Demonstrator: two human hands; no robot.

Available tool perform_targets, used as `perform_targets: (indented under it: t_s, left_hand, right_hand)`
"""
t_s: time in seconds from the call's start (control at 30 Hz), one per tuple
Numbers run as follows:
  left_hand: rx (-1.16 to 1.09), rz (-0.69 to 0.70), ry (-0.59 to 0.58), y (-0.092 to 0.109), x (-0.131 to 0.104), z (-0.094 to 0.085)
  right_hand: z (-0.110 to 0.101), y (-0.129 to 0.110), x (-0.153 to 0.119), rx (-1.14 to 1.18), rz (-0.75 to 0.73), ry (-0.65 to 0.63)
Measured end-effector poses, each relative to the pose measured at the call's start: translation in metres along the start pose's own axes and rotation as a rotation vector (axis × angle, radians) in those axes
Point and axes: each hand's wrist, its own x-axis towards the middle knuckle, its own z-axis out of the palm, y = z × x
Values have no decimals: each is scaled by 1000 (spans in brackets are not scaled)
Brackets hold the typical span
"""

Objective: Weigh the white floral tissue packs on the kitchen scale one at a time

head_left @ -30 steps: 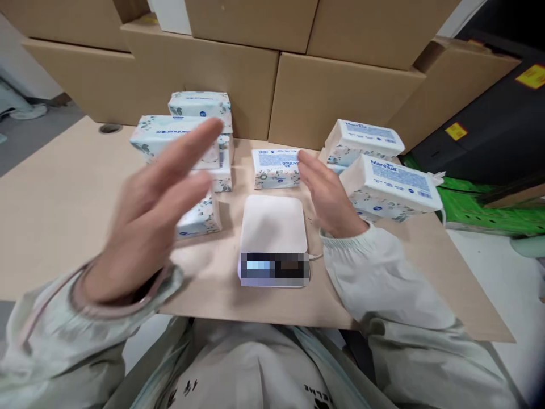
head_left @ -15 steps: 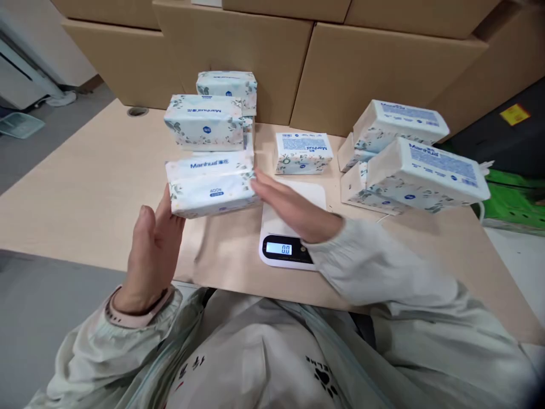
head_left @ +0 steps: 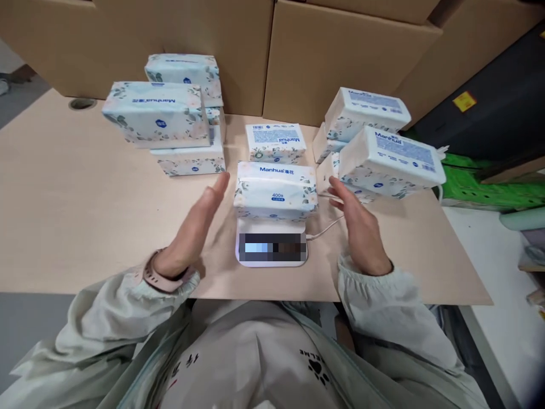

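1 head-worn camera; looks forward and down; close above the table (head_left: 85, 227)

Table (head_left: 106, 227): moderately bright, even indoor light; soft faint shadow just right of left fingers (head_left: 208, 199).
Packs (head_left: 276, 190): between and beyond fingers; right-hand tops paler than sides, light apparently from above; larger print crisp.
Right fingers (head_left: 349, 199): outline fairly clear, skin detail slightly soft.
Scale display (head_left: 272, 247): between hands, nearer than fingertips; coarse pixel blocks, bluish glow at left, reading illegible.
Boxes (head_left: 340, 62): far beyond fingers; dimmer, edges slanting, wide-angle stretch.
Black block (head_left: 481, 85): far beyond right fingers, to their right; very dark, detail sunk.
Sleeves (head_left: 106, 318): nearer than fingers; stretched toward bottom corners, right corner darkened.
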Motion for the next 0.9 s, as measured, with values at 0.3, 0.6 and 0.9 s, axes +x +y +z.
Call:
perform_targets:
  t_s: [0.3, 0.6, 0.9]
  left_hand:
    - [-167, -4, 90, -3, 7, -25]
    - [-222, -48, 117, 1, 5, -19]
    - [-289, -39, 142, -3, 5, -17]
  right_hand:
    - [11, 39, 0, 137, -60, 257]
    - [5, 32, 0, 84, -65, 255]
    - [5, 30, -2, 117, -141, 246]
